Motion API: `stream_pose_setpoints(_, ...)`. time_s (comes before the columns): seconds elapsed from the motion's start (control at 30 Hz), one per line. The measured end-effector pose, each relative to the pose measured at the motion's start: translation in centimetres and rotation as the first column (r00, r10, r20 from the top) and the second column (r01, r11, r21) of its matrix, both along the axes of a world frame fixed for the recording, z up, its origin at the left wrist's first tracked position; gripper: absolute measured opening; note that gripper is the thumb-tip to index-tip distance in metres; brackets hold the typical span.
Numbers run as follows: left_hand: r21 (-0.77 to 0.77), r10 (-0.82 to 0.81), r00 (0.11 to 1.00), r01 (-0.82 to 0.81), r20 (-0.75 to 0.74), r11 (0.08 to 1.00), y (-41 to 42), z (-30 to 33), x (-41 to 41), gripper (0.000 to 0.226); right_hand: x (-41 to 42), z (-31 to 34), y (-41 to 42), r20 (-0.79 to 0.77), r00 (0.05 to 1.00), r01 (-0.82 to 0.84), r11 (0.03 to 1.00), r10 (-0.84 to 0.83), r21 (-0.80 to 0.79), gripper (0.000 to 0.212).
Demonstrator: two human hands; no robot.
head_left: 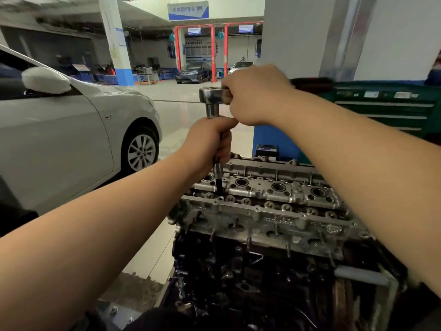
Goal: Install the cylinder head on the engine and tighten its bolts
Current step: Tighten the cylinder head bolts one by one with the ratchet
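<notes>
1. Cylinder head (269,199) sits atop the engine (250,271).
2. Left hand (210,139) grips the upright extension (218,177) at the head's left end.
3. Right hand (255,94) grips the ratchet (212,96).
4. Silver car (71,130) stands left; green tool chest (386,106) right.

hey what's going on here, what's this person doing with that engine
A person is working a bolt at the left end of the cylinder head, which sits on the engine. The left hand grips the upright extension shaft of a wrench, steadying it where its tip enters the head. The right hand holds the wrench handle at the top. A silver car is parked to the left.
</notes>
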State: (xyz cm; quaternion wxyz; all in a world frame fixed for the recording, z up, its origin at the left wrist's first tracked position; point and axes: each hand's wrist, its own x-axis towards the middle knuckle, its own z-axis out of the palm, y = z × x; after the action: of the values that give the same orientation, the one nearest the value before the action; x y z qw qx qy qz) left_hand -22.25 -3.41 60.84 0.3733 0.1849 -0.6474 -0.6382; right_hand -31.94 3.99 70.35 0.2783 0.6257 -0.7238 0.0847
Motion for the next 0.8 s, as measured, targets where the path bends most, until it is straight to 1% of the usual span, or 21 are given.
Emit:
stream_pose_setpoints(0.07, -0.018, -0.029, 0.999, 0.030, 0.024, 0.999, 0.3, 0.1, 0.2, 0.047, -0.4, -0.1, -0.6, 0.262, 0.956, -0.151, 0.988, 0.135, 0.042, 0.027)
stream_pose_setpoints(0.1, -0.025, -0.028, 0.999, 0.029, 0.035, 0.999, 0.3, 0.2, 0.1, 0.047, -0.4, -0.2, -0.8, 0.311, 0.937, -0.181, 0.983, 0.160, 0.040, 0.030)
stream_pose_setpoints(0.13, -0.024, -0.015, 0.999, 0.017, 0.044, 1.000, 0.2, 0.3, 0.1, 0.046, -0.2, -0.1, -0.9, 0.305, 0.942, -0.166, 0.985, 0.143, 0.050, 0.029)
stream_pose_setpoints(0.17, -0.022, 0.000, 0.999, 0.001, 0.052, 1.000, -0.1, 0.5, 0.1, 0.043, 0.0, 0.0, -1.1, 0.243, 0.967, -0.098, 0.993, 0.080, 0.065, 0.024)
stream_pose_setpoints(0.2, -0.021, 0.017, 0.998, -0.015, 0.060, 1.000, -0.4, 0.7, 0.1, 0.039, 0.2, 0.2, -1.1, 0.138, 0.990, 0.027, 0.996, -0.039, 0.084, 0.015)
stream_pose_setpoints(0.23, -0.025, 0.035, 0.997, -0.033, 0.068, 0.999, -0.7, 0.9, 0.1, 0.033, 0.7, 0.3, -0.5, 0.007, 0.987, 0.159, 0.984, -0.161, 0.079, 0.009)
stream_pose_setpoints(0.27, -0.039, 0.057, 0.996, -0.055, 0.070, 0.998, -0.8, 1.1, 0.0, 0.026, 1.0, 0.3, 0.3, -0.126, 0.962, 0.250, 0.968, -0.244, 0.037, 0.016)
stream_pose_setpoints(0.3, -0.053, 0.083, 0.995, -0.080, 0.064, 0.995, -0.7, 1.3, -0.2, 0.019, 1.3, 0.1, 1.0, -0.221, 0.933, 0.289, 0.957, -0.283, -0.004, 0.023)
stream_pose_setpoints(0.33, -0.058, 0.106, 0.993, -0.103, 0.052, 0.993, -0.5, 1.4, -0.4, 0.013, 1.5, -0.1, 1.6, -0.274, 0.920, 0.279, 0.959, -0.281, -0.048, 0.025)
stream_pose_setpoints(0.4, -0.008, 0.124, 0.992, -0.124, 0.017, 0.992, 0.0, 1.2, -1.0, 0.011, 1.6, -0.7, 2.3, -0.300, 0.918, 0.237, 0.966, -0.258, -0.108, 0.022)
stream_pose_setpoints(0.47, 0.031, 0.133, 0.991, -0.133, 0.010, 0.991, 0.2, 0.9, -1.3, 0.022, 0.8, -0.6, 1.5, -0.236, 0.951, 0.180, 0.979, -0.198, -0.096, 0.013)
stream_pose_setpoints(0.5, 0.028, 0.128, 0.992, -0.128, 0.010, 0.991, 0.2, 0.7, -1.4, 0.029, 0.0, -0.4, 0.9, -0.137, 0.983, 0.118, 0.992, -0.124, -0.051, 0.008)
stream_pose_setpoints(0.53, 0.020, 0.107, 0.994, -0.107, 0.004, 0.994, 0.3, 0.6, -1.5, 0.035, -0.7, -0.1, 0.6, -0.003, 0.999, 0.034, 0.999, -0.034, 0.013, 0.011)
stream_pose_setpoints(0.57, 0.007, 0.088, 0.996, -0.088, -0.002, 0.996, 0.5, 0.5, -1.5, 0.039, -1.1, 0.1, 0.3, 0.145, 0.988, -0.063, 0.996, 0.053, 0.064, 0.017)
stream_pose_setpoints(0.6, -0.001, 0.078, 0.997, -0.079, -0.004, 0.997, 0.7, 0.4, -1.5, 0.041, -1.3, 0.1, 0.1, 0.267, 0.957, -0.140, 0.987, 0.115, 0.076, 0.023)
stream_pose_setpoints(0.63, -0.001, 0.086, 0.996, -0.086, 0.000, 0.996, 0.7, 0.5, -1.4, 0.041, -1.4, -0.1, -0.2, 0.313, 0.940, -0.168, 0.983, 0.139, 0.069, 0.026)
stream_pose_setpoints(0.67, 0.010, 0.098, 0.995, -0.098, 0.004, 0.995, 0.4, 0.6, -1.4, 0.040, -1.2, 0.0, -0.4, 0.290, 0.949, -0.144, 0.988, 0.120, 0.061, 0.025)
stream_pose_setpoints(0.7, 0.010, 0.118, 0.993, -0.118, 0.013, 0.993, 0.0, 0.8, -1.2, 0.037, -0.9, -0.1, -0.7, 0.222, 0.973, -0.071, 0.996, 0.057, 0.055, 0.020)
stream_pose_setpoints(0.73, -0.013, 0.147, 0.989, -0.147, 0.019, 0.989, -0.3, 0.9, -1.1, 0.032, -0.6, -0.2, -0.9, 0.112, 0.992, 0.047, 0.998, -0.051, 0.044, 0.012)
stream_pose_setpoints(0.77, -0.055, 0.180, 0.983, -0.178, 0.025, 0.982, -0.6, 1.2, -1.1, 0.025, -0.3, -0.4, -0.8, 0.008, 0.988, 0.157, 0.988, -0.157, 0.010, 0.008)
stream_pose_setpoints(0.8, -0.093, 0.208, 0.978, -0.204, 0.032, 0.975, -0.5, 1.3, -1.3, 0.017, 0.1, -0.5, -0.5, -0.072, 0.970, 0.231, 0.972, -0.233, -0.031, 0.015)
